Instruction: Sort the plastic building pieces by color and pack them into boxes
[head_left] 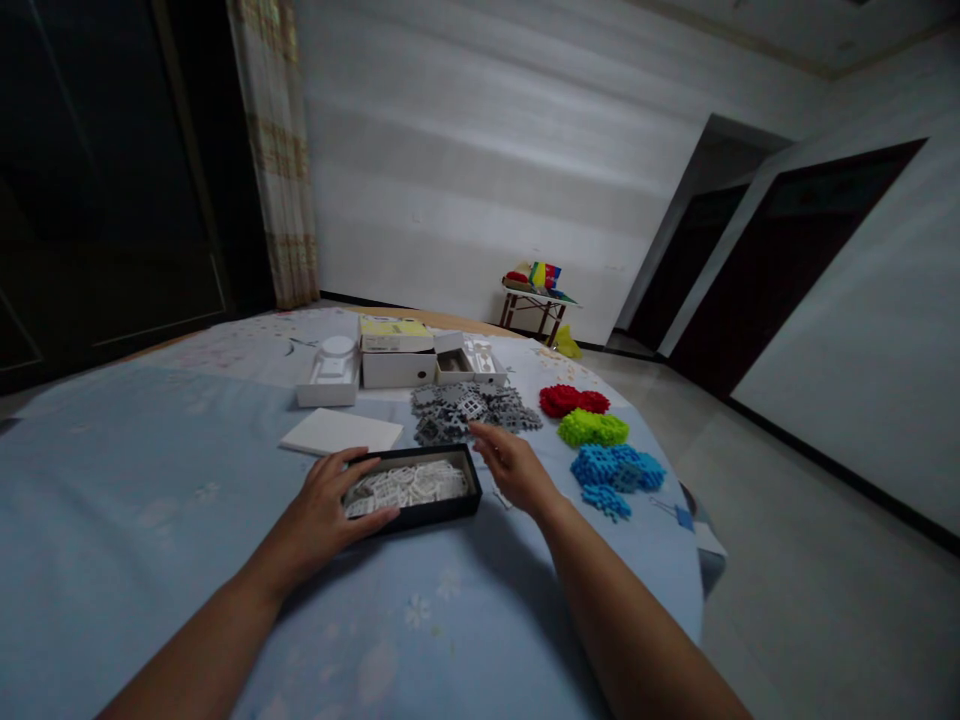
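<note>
On tablecloth, black box against left hand

In front of an open black rectangular box, light-blue floral tablecloth leaves passage; behind the box, a heap of grey notched plastic pieces and a flat white panel obstruct.

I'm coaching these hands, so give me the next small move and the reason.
Probably lower the right hand to the small pale piece on the cloth and pick it up: it lies within easy reach, outside the black box, which holds white pieces, while the left hand grips the box's left end. The pale piece is too small to identify surely.
</note>
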